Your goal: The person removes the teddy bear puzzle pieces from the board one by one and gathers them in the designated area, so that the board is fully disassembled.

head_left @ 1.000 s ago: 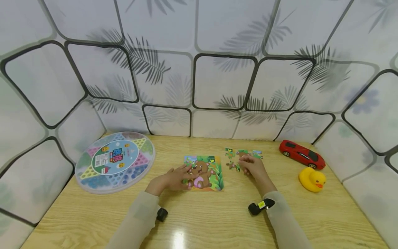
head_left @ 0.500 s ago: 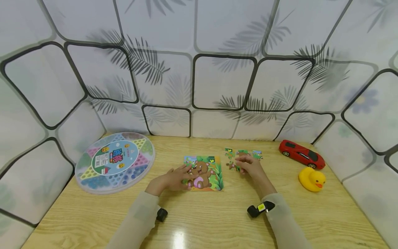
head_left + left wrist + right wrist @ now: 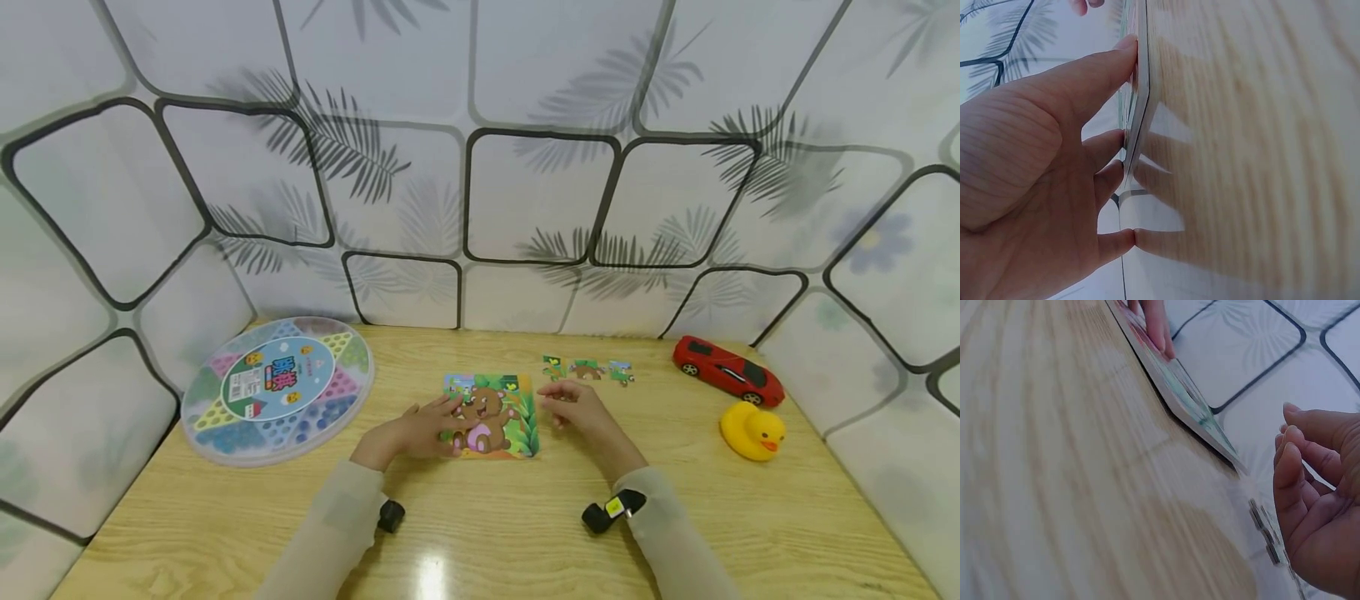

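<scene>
Two pale-sleeved forearms enter from the bottom edge of the head view, the left forearm [image 3: 322,533] slanting up to the right and the right forearm [image 3: 678,533] slanting up to the left, both wrists bare. The left hand [image 3: 427,429] lies palm down just left of centre, fingers spread and pointing right. In the left wrist view its thumb [image 3: 1104,72] stretches toward the top centre, well apart from the fingers below. The right hand [image 3: 577,407], right of centre, points left, its bent fingers and thumb drawn together at the tips.
</scene>
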The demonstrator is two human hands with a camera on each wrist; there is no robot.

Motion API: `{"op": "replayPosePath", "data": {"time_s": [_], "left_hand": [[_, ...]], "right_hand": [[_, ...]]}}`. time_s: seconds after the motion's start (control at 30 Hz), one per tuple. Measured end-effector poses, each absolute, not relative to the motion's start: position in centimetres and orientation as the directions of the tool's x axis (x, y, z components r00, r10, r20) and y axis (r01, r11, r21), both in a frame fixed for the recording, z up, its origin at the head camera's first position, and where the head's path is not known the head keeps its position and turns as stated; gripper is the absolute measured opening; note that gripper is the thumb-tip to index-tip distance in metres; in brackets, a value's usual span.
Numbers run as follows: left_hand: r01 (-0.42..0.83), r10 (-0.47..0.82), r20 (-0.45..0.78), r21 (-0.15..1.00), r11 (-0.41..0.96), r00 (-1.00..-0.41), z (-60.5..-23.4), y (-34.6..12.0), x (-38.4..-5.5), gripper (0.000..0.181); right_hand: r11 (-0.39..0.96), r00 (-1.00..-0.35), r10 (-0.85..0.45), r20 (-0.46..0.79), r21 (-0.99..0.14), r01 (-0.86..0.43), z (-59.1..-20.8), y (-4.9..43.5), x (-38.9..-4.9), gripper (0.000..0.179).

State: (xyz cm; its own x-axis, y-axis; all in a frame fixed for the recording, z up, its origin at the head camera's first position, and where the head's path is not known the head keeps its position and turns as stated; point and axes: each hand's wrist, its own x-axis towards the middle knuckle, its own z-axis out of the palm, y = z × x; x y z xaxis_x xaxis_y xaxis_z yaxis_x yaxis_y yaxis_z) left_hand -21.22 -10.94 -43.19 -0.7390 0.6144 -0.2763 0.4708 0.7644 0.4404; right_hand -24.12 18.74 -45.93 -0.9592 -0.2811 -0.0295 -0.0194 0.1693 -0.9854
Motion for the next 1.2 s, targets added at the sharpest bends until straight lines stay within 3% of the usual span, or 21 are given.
{"op": "replayPosePath", "data": {"time_s": [0.37,0.6,1.2], "left_hand": [[0.473,0.616,-0.277,0.440,0.763,-0.737,-43.1,-11.0,-21.1,0.053],[0.472,0.619,-0.271,0.450,0.758,-0.737,-43.1,-11.0,-21.2,0.054],[0.470,0.609,-0.284,0.429,0.771,-0.740,-43.4,-10.9,-21.5,0.058]], "right_hand": [[0.236,-0.895,-0.434,-0.100,-0.972,-0.007,-45.0,15.1,-23.1,0.034],[0.336,-0.896,-0.439,-0.074,-0.938,-0.088,-45.8,13.5,-23.4,0.037],[0.458,-0.897,-0.420,-0.140,-0.886,-0.076,-45.9,12.8,-23.8,0.047]]}}
